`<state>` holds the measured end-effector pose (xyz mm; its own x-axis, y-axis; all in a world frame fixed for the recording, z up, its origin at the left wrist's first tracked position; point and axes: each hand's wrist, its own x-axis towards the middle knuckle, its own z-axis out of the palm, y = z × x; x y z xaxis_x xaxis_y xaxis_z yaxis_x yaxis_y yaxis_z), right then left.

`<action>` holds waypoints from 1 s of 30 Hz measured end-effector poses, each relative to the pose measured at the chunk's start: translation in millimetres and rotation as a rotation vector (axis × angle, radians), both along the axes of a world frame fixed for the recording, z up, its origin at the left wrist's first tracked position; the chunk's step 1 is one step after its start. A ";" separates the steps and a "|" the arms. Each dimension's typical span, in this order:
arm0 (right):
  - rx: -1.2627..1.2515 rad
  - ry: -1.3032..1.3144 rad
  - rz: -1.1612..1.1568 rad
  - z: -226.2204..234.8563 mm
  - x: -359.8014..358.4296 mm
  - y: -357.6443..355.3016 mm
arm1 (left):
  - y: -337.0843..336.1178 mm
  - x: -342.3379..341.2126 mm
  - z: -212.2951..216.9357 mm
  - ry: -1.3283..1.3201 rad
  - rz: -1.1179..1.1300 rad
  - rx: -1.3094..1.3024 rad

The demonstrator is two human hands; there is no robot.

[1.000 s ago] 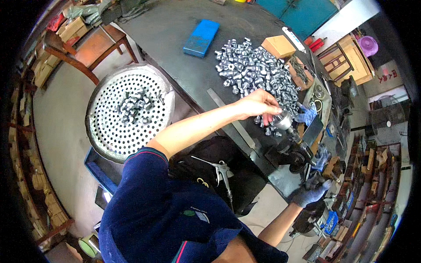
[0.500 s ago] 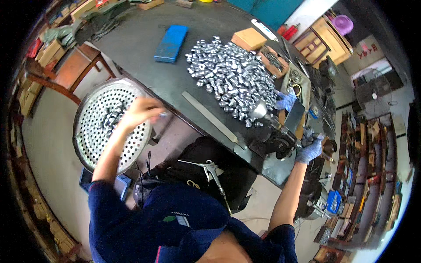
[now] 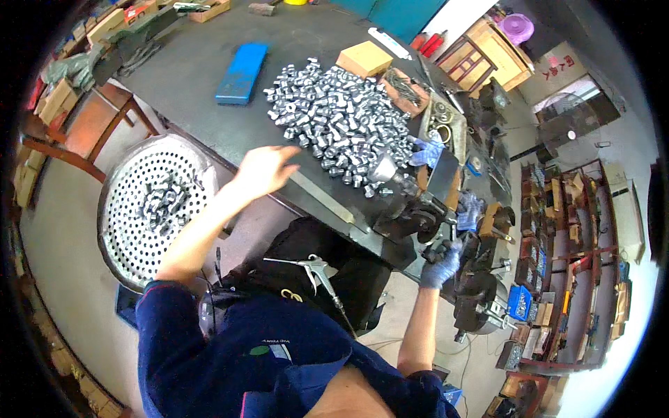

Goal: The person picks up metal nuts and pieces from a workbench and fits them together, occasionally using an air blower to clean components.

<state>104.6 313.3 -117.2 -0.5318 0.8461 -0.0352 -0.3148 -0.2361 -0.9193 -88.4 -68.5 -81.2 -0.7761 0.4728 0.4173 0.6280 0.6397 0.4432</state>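
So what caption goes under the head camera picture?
Bare left hand over the bench edge, gloved right hand on a machine handle.

Top: navy short-sleeved shirt, small chest emblem
Left hand (image 3: 263, 171): bare
Right hand (image 3: 440, 265): blue glove

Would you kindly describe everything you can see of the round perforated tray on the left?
The perforated tray is a large, round, shallow pan of dull grey metal, its floor pierced all over with rows of small holes and ringed by a low raised rim. It sits lower than the dark workbench, beside its near edge, with something blue showing under its lower rim. A small cluster of shiny metal parts lies in it, slightly above centre. The left hand is open in the air to its right, not touching it.
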 end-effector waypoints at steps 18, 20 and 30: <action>-0.021 0.032 -0.031 -22.2 -7.9 18.0 | 61.3 -54.2 -10.3 -0.562 -0.215 0.298; -0.004 0.023 0.030 -19.9 -6.6 15.9 | 63.8 -41.4 -2.6 -0.896 -0.502 0.821; -0.006 -0.008 -0.059 -18.8 -10.0 15.7 | 100.3 -34.1 22.6 -1.077 -0.740 0.833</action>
